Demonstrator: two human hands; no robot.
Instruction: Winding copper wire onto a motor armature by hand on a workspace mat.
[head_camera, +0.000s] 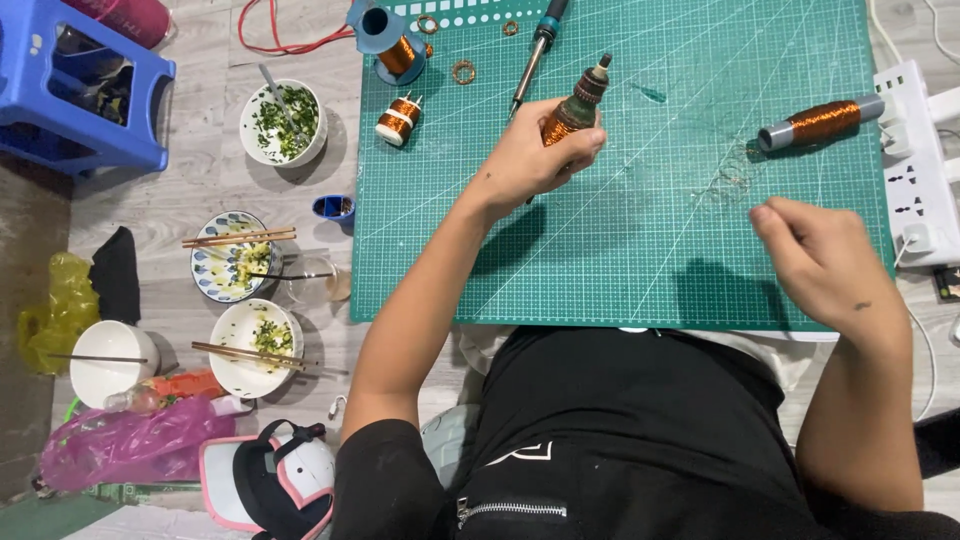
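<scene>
On the far left sits a blue plastic stool (80, 95), and near it on the floor are four bowls: one with chopped greens and a spoon (283, 122), a patterned bowl with chopsticks across it (230, 257), a white bowl with one stick (110, 360), and a white bowl with chopsticks (250, 362). A pink plastic bag (120, 440) lies below them. Next comes the green cutting mat (640, 250). At its top left corner are two reels of copper wire, a big blue one (392, 45) and a small white one (398, 118), with a soldering iron (535, 50) beside them. The left hand (530, 155) is closed tight around a copper-wound coil on a stick (577, 105), holding it upright over the mat. It looks like the winding step, with thin wire going onto the coil. A loose tangle of thin wire (728, 185) lies on the mat further right, and a grey spool of copper wire (822, 122) rests above it. The right hand (825, 260) hovers near the tangle with its fingers pinched together, maybe on a wire too thin to see; I cannot tell. The next move likely needs the wire kept tight. A white power strip (915, 170) is at the right edge.
</scene>
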